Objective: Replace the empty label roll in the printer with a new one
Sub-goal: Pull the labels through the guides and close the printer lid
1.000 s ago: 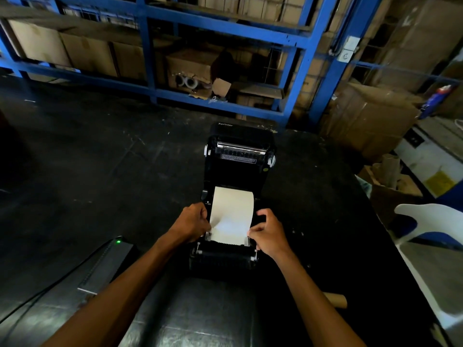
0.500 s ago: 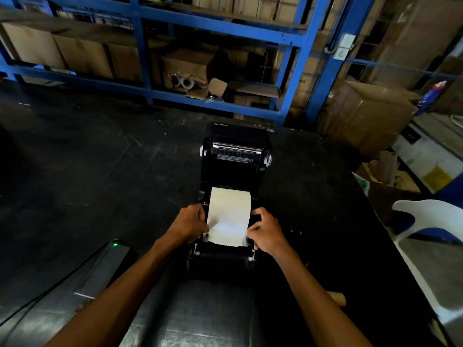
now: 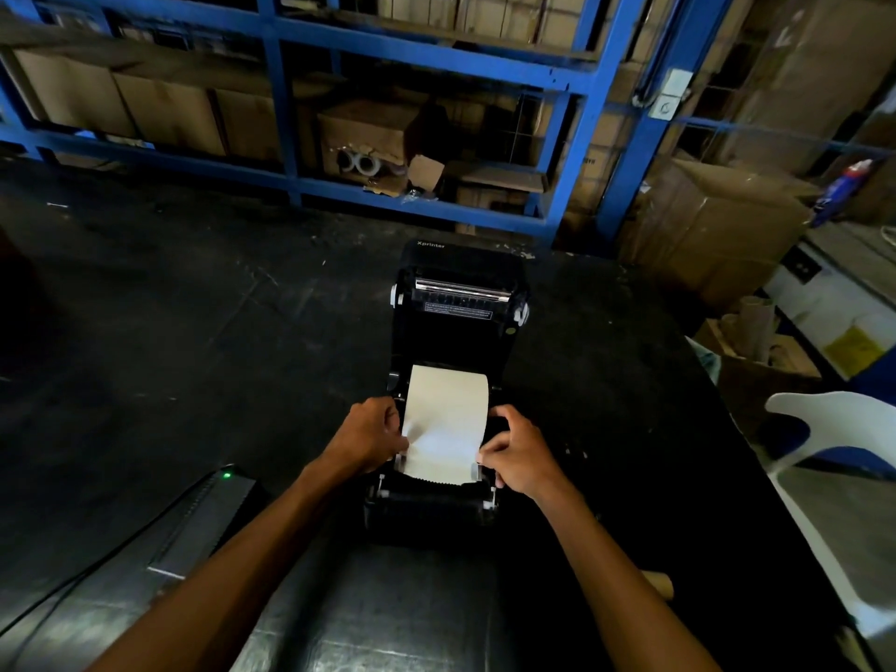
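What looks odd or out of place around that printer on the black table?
A bare cardboard tube lies loose on the table by the right forearm, likely the spent core. The printer lid stands open, with the label strip pulled forward between the left hand and right hand. Nothing looks spilled or broken.

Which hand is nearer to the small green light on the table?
Left. The left hand is at the paper's left edge, on the green light's side; the right hand is at the paper's right edge, farther away.

White label roll (image 3: 446, 419) sits in the black printer (image 3: 456, 380) (lid raised).
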The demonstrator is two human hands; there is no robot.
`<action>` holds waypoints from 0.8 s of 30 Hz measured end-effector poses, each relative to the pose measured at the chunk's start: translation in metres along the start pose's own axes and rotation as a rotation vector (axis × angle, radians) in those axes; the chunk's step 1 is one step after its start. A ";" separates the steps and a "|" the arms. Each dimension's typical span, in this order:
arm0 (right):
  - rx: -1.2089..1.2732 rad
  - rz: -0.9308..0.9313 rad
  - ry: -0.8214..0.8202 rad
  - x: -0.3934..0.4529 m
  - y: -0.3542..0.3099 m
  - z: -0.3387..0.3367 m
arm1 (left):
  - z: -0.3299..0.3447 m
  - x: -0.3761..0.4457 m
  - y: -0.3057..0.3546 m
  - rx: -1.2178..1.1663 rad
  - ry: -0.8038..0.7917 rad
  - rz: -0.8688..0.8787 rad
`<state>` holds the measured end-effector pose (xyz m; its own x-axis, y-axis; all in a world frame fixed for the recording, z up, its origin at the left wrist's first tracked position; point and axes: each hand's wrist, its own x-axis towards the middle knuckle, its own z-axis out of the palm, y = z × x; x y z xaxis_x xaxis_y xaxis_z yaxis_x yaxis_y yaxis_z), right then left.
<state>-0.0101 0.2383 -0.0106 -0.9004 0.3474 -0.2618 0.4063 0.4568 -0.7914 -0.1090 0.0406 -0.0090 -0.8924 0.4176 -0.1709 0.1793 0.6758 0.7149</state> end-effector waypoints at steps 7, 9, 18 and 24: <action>0.094 0.011 0.046 -0.002 0.000 0.003 | -0.005 0.004 0.003 0.040 -0.080 -0.037; 0.083 0.007 0.025 -0.004 0.001 0.003 | -0.004 0.004 0.001 0.018 -0.069 -0.021; 0.104 0.016 0.015 -0.008 -0.006 -0.002 | -0.002 0.002 0.003 0.002 -0.076 -0.055; 0.147 0.022 0.026 -0.012 -0.006 0.000 | -0.005 0.000 0.001 -0.025 -0.068 -0.031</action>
<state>-0.0020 0.2318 -0.0026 -0.8864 0.3781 -0.2670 0.3970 0.3246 -0.8585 -0.1114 0.0383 -0.0051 -0.8670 0.4376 -0.2384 0.1410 0.6743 0.7249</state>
